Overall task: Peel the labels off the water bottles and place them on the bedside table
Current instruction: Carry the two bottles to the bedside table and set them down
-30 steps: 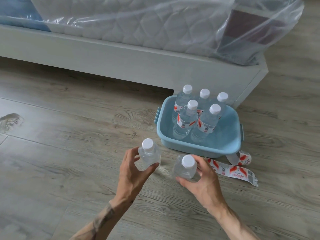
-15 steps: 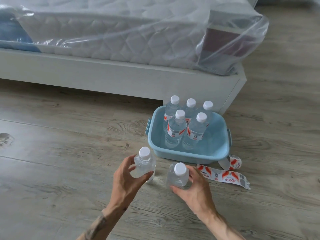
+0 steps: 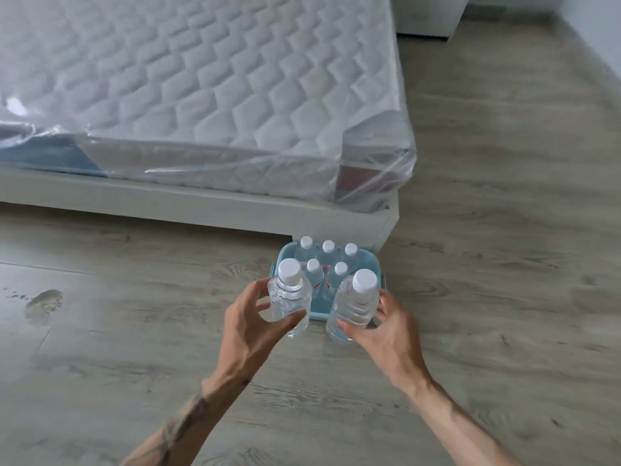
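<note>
Head view, centre of the frame. I hold two clear, label-free water bottles upright above the wood floor (image 3: 504,196), one in each hand. My left hand (image 3: 250,326) is closed around the left bottle (image 3: 289,306), thumb across its lower body and fingers curled behind its shoulder. My right hand (image 3: 386,331) is closed around the right bottle (image 3: 353,306), which tilts slightly toward the frame's right.

Both bottles look full, so I judge them moderately heavy for their size, with thin ribbed walls that give under a hard squeeze (the smooth bare plastic may also be slippery). The mid-body, on the ribs just below the shoulder, seems the best hold; the white caps offer too little surface to grip.

Just behind the held pair, five more capped bottles stand in a blue tub (image 3: 276,264) on the floor, touching or nearly touching the corner of the white bed frame (image 3: 201,210). Red label edges show on at least two of them, so I judge their peeling not yet done. A plastic-wrapped mattress (image 3: 201,89) fills the upper left. White furniture (image 3: 426,15) stands at the upper edge; whether it is the bedside table I cannot tell.
</note>
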### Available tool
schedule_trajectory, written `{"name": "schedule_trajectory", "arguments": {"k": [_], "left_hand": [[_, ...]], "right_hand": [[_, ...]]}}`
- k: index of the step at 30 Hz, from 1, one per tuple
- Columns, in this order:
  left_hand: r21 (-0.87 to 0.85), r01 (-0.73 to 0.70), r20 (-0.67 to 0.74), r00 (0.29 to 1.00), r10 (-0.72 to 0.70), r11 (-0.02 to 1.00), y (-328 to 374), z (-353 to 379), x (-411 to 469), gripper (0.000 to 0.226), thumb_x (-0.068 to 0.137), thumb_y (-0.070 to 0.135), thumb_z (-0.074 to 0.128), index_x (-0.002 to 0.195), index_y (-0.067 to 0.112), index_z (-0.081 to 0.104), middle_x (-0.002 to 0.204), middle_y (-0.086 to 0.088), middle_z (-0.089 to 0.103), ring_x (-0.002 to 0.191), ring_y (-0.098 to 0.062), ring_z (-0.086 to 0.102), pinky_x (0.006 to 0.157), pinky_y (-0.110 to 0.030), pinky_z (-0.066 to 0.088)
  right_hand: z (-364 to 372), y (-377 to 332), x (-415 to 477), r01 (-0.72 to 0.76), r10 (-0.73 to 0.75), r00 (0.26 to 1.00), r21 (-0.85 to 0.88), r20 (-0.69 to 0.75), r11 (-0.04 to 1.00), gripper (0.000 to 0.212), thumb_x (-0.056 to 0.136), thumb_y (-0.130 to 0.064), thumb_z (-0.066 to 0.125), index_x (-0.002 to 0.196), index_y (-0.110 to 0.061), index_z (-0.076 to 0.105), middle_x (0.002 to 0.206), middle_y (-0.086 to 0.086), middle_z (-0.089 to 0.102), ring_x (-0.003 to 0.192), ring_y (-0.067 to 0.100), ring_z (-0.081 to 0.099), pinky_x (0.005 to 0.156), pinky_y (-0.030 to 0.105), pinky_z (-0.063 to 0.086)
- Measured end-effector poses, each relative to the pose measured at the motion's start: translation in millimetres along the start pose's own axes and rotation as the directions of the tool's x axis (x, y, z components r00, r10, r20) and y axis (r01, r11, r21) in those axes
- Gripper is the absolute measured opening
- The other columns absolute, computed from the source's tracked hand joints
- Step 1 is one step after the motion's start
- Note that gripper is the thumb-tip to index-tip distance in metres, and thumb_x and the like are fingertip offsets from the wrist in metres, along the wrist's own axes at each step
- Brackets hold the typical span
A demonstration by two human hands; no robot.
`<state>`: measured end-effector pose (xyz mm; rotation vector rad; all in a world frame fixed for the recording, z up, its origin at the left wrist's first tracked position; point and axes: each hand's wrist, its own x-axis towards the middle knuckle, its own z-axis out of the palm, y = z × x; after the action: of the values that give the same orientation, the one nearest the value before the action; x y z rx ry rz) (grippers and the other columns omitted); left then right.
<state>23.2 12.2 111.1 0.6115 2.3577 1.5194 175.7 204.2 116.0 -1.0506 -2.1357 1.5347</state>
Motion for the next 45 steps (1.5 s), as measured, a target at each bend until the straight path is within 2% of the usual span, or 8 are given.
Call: {"name": "schedule_trajectory", "arguments": {"k": [5,11,14,18,25,34,38,45], "left_hand": [[0.027,-0.047,0.062,0.997,0.045,0.999,213,-67,7,0.058,0.066,0.037,0.1,0.116,0.039,0.071,0.11,0.022,0.078,0.1,0.012,0.072,0.08,-0.005,0.055],[0.005,-0.124,0.122,0.985,0.123,0.992,467,-124,21,0.057,0.063,0.041,0.1,0.114,0.042,0.073,0.106,0.031,0.078,0.097,0.01,0.074,0.078,-0.01,0.057],[-0.011,-0.202,0.136,0.97,0.201,0.979,583,-134,33,0.053,0.063,0.042,0.099,0.109,0.046,0.071,0.109,0.036,0.075,0.099,0.01,0.071,0.078,-0.017,0.056],[-0.002,-0.299,0.122,0.947,0.297,0.954,713,-132,48,0.051,0.066,0.037,0.1,0.1,0.053,0.066,0.104,0.043,0.071,0.096,0.013,0.069,0.074,-0.006,0.053],[0.002,-0.377,0.076,0.924,0.375,0.926,864,-62,70,0.039,0.066,0.047,0.095,0.098,0.043,0.072,0.099,0.036,0.076,0.09,0.012,0.072,0.075,-0.004,0.051],[-0.034,-0.34,0.007,0.94,0.34,0.94,979,66,113,0.042,0.064,0.054,0.094,0.099,0.038,0.077,0.097,0.03,0.08,0.087,0.006,0.076,0.07,-0.014,0.056],[-0.06,-0.344,-0.003,0.939,0.345,0.937,1011,124,166,0.051,0.059,0.064,0.088,0.1,0.035,0.078,0.095,0.027,0.081,0.088,0.005,0.077,0.076,-0.019,0.056],[-0.092,-0.386,-0.017,0.922,0.386,0.918,1054,221,309,0.05,0.06,0.064,0.087,0.1,0.035,0.079,0.093,0.027,0.081,0.086,0.006,0.076,0.072,-0.012,0.057]], "right_hand": [[-121,-195,-28,0.042,-0.041,0.999,0.024,-0.013,0.999,0.065,0.059,-0.028,0.103,0.117,-0.03,0.073,0.107,-0.017,0.082,0.104,0.002,0.077,0.096,0.036,0.062],[-275,-426,-62,0.157,-0.157,0.986,-0.003,-0.063,0.988,0.064,0.054,-0.056,0.098,0.11,-0.039,0.073,0.105,-0.029,0.079,0.101,-0.008,0.074,0.083,0.009,0.056],[-350,-511,-70,0.195,-0.196,0.978,-0.023,-0.063,0.98,0.059,0.058,-0.04,0.101,0.109,-0.038,0.072,0.106,-0.029,0.079,0.101,-0.009,0.074,0.082,0.006,0.053],[-442,-592,-71,0.256,-0.259,0.96,-0.045,-0.102,0.966,0.055,0.061,-0.025,0.103,0.105,-0.037,0.071,0.104,-0.032,0.078,0.097,-0.009,0.075,0.08,0.007,0.054],[-599,-639,-23,0.357,-0.361,0.918,-0.057,-0.163,0.932,0.049,0.059,-0.037,0.101,0.099,-0.034,0.072,0.099,-0.023,0.08,0.092,-0.004,0.076,0.08,0.011,0.056],[-771,-660,79,0.425,-0.428,0.889,-0.059,-0.163,0.903,0.046,0.062,-0.044,0.099,0.1,-0.036,0.074,0.098,-0.023,0.081,0.092,-0.003,0.077,0.082,0.016,0.059],[-822,-662,150,0.436,-0.441,0.884,-0.067,-0.156,0.898,0.043,0.063,-0.039,0.1,0.098,-0.034,0.075,0.096,-0.02,0.082,0.09,0.0,0.079,0.083,0.023,0.06],[-882,-669,309,0.419,-0.437,0.885,-0.134,-0.161,0.898,0.042,0.061,-0.04,0.101,0.094,-0.03,0.075,0.091,-0.02,0.082,0.086,-0.002,0.078,0.077,0.015,0.059]]}}
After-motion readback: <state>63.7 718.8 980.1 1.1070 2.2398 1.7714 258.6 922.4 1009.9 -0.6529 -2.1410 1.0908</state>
